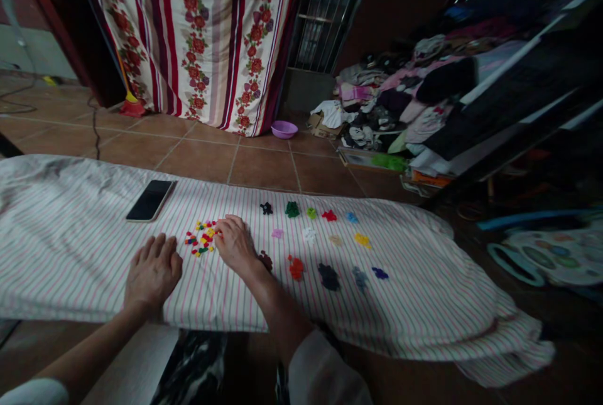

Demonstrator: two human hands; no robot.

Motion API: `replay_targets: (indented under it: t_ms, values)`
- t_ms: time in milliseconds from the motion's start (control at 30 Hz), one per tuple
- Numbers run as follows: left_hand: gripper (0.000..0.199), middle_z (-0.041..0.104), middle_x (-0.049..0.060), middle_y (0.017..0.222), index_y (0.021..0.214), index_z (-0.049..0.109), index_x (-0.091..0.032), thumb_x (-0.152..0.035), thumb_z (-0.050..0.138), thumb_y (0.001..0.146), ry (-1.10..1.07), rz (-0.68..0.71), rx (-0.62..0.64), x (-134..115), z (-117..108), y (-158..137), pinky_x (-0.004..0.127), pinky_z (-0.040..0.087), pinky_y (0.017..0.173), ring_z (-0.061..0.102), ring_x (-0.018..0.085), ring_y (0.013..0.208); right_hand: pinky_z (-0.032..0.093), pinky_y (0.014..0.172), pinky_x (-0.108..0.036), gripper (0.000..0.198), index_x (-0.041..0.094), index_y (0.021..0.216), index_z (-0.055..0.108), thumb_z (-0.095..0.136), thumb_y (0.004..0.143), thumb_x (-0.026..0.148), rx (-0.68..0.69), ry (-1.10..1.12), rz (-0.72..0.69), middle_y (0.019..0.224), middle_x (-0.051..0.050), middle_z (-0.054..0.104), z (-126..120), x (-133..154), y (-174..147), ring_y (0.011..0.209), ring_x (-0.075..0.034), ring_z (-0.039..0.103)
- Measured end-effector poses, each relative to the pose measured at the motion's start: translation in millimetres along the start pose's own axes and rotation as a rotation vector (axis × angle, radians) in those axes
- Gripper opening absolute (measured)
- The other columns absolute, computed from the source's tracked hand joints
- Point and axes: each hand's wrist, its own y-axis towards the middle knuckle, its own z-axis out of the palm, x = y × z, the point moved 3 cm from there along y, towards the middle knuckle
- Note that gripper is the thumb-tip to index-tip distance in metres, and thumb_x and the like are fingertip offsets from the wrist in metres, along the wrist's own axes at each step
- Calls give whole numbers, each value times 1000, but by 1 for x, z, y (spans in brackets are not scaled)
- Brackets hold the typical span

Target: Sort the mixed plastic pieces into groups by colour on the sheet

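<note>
My left hand (153, 272) lies palm down on the striped cloth (94, 267), its fingers stretched out and holding nothing. To its right is a loose mixed pile of small coloured pieces (203, 240), mostly red and yellow with some blue and green. My right hand (234, 243) reaches to this pile's right edge with fingers bent together at the pieces; what the fingertips hold is too small to make out. Beyond that hand sit several single-colour heaps, among them a dark green heap (292, 209), an orange heap (296, 268), a yellow heap (362, 240) and a brown heap (265, 260) partly behind my right wrist.
A phone (150, 200) lies dark-screened on the cloth at the back left. Past the far edge are a tiled floor (202, 151), a floral curtain (188, 34), a purple basin (284, 129) and a heap of clothes (396, 94). The cloth hangs over the front edge.
</note>
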Motion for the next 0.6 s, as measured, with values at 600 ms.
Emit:
replay_targets:
  t_ms: [600]
  values:
    - [48, 59, 18, 138, 128, 59, -13, -30, 33, 92, -50, 6, 39, 0, -3, -2, 51, 37, 114, 46, 34, 137, 43, 98, -31, 14, 20, 97, 65, 55, 92, 11, -21, -11, 70, 105, -5, 69, -41, -21, -20, 111, -20, 56]
